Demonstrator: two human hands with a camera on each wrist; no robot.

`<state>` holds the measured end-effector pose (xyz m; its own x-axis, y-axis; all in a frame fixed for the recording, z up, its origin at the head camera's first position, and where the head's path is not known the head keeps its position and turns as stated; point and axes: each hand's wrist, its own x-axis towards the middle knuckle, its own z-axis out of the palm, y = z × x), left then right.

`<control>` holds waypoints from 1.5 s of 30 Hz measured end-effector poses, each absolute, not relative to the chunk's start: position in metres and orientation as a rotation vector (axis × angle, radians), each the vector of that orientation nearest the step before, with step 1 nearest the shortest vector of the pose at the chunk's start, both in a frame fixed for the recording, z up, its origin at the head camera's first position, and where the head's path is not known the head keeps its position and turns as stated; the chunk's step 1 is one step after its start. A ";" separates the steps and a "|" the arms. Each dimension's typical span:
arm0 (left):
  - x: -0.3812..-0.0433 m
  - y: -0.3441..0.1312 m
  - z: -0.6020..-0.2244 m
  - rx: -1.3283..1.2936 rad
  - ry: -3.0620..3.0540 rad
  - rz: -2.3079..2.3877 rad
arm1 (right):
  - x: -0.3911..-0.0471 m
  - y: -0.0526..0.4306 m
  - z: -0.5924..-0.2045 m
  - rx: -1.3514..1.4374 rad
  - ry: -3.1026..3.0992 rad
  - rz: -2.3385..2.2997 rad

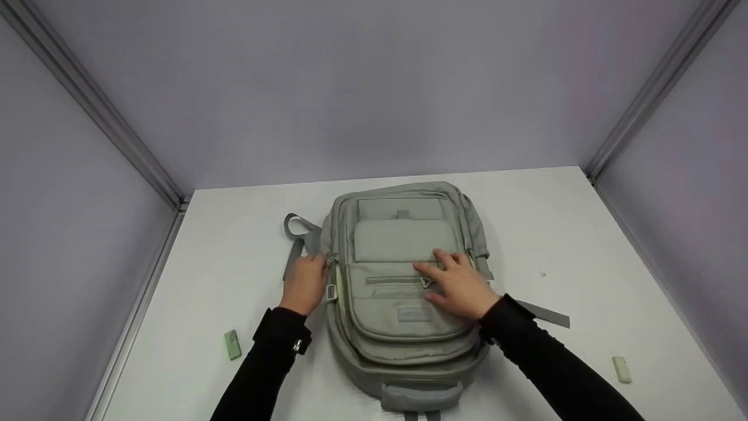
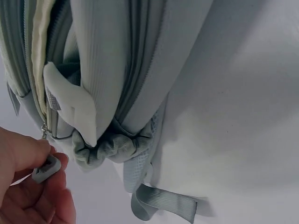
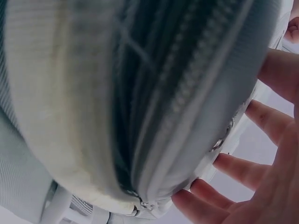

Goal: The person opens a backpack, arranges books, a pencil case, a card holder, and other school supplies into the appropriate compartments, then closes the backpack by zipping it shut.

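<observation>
A grey-green backpack (image 1: 403, 241) lies flat, front panel up, its carry handle (image 1: 422, 397) toward me. At the bag's left side, my left hand (image 1: 305, 283) pinches a zipper pull (image 2: 46, 170) between thumb and fingers. The zipper there is undone along a stretch, with a pale edge strip (image 2: 39, 60) showing. My right hand (image 1: 461, 287) rests with spread fingers on the front panel, near the small front pocket zipper (image 1: 394, 280). In the right wrist view, an unzipped gap (image 3: 124, 116) runs along the bag's side, with its inside dark.
The backpack sits on a white table (image 1: 245, 234) with walls behind and at both sides. A green block (image 1: 232, 345) lies at the left, a pale yellow-green one (image 1: 622, 369) at the right. Loose straps (image 1: 546, 314) stick out on either side of the bag.
</observation>
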<state>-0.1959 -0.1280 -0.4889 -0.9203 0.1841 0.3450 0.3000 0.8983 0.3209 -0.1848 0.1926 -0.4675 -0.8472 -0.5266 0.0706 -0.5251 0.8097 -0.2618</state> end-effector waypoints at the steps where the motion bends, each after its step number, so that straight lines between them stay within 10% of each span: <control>1: -0.193 -0.128 -0.489 -0.366 -2.743 -0.509 | -0.185 0.192 -0.468 -0.867 2.985 -0.429; 45: -0.104 -0.098 -0.490 -0.471 -2.707 -0.782 | -0.195 0.206 -0.470 -0.801 2.895 -0.476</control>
